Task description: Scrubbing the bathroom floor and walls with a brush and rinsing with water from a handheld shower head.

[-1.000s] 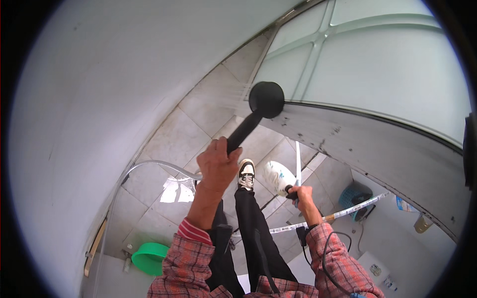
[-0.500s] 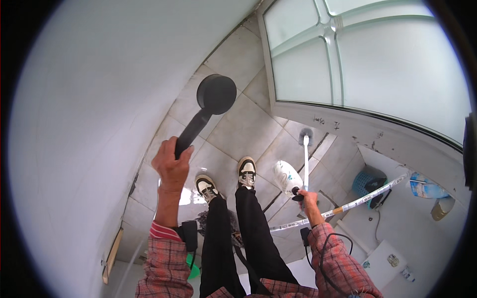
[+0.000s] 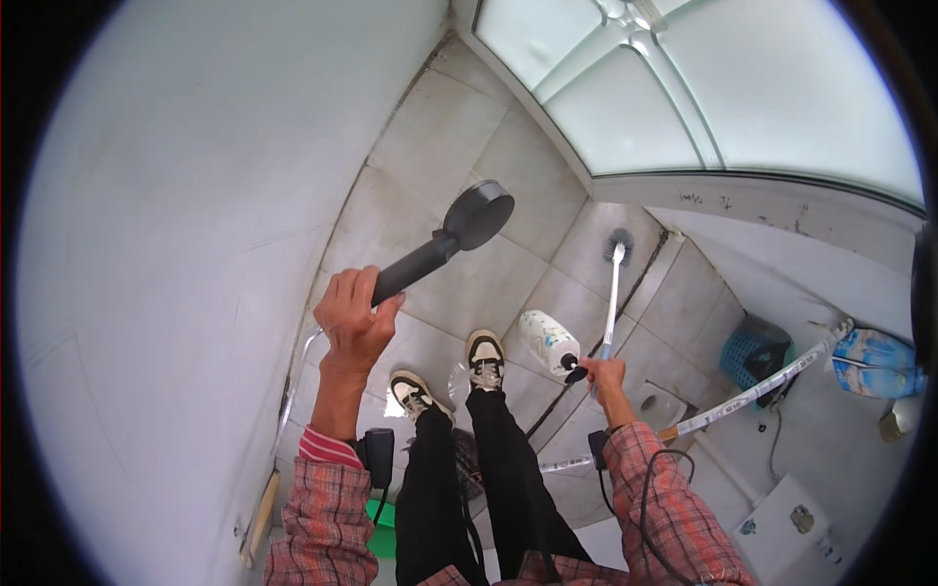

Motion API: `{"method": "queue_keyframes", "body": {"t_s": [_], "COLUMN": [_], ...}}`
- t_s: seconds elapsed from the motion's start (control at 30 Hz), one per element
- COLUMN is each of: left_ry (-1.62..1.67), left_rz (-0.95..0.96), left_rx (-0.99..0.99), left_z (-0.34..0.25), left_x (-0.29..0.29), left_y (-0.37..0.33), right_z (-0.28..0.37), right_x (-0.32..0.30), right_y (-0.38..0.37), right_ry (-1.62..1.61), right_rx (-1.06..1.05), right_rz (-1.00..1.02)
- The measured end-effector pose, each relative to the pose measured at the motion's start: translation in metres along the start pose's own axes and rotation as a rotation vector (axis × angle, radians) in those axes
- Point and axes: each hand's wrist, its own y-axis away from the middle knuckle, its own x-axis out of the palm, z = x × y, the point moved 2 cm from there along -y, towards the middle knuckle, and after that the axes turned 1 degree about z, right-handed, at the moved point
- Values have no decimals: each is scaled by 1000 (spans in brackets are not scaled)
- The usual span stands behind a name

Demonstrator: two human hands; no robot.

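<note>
My left hand [image 3: 358, 317] is closed round the handle of a black shower head [image 3: 479, 215], held out over the tiles with its round head tilted up to the right. A thin hose [image 3: 309, 344] runs down beside that wrist. My right hand [image 3: 604, 375] grips the handle of a long scrubbing brush [image 3: 614, 293], white and pale blue, whose round grey bristles point away from me. From the same hand hangs a white patterned pump bottle [image 3: 547, 335] with a black pump top, seemingly held at its neck; the fingers there are partly hidden.
My shoes [image 3: 485, 359] stand on the tiled floor [image 3: 469, 283]. A frosted glass door [image 3: 762, 88] fills the far right, and a white wall [image 3: 186, 244] runs along the left. At right are a pole [image 3: 752, 394], a blue basket [image 3: 747, 354] and a blue-white bag [image 3: 874, 361].
The shower head has swung right and slightly nearer, and now tilts more. The brush and bottle have shifted a little in my right hand. My view has turned slightly too.
</note>
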Motion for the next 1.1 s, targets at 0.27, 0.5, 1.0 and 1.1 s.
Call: {"method": "queue_keyframes", "body": {"t_s": [0.27, 0.5, 1.0, 1.1], "left_ry": [-11, 180, 220, 231], "left_rz": [-3, -26, 38, -49], "left_rx": [38, -150, -314, -236], "left_z": [1, 23, 42, 32], "left_x": [14, 14, 12, 17], "left_y": [-48, -44, -85, -124], "right_z": [73, 284, 267, 297], "right_x": [-10, 168, 182, 171], "right_y": [38, 12, 38, 46], "right_ry": [756, 833, 888, 730], "right_rx": [-567, -1004, -718, -638], "right_rz": [-119, 63, 578, 260]}}
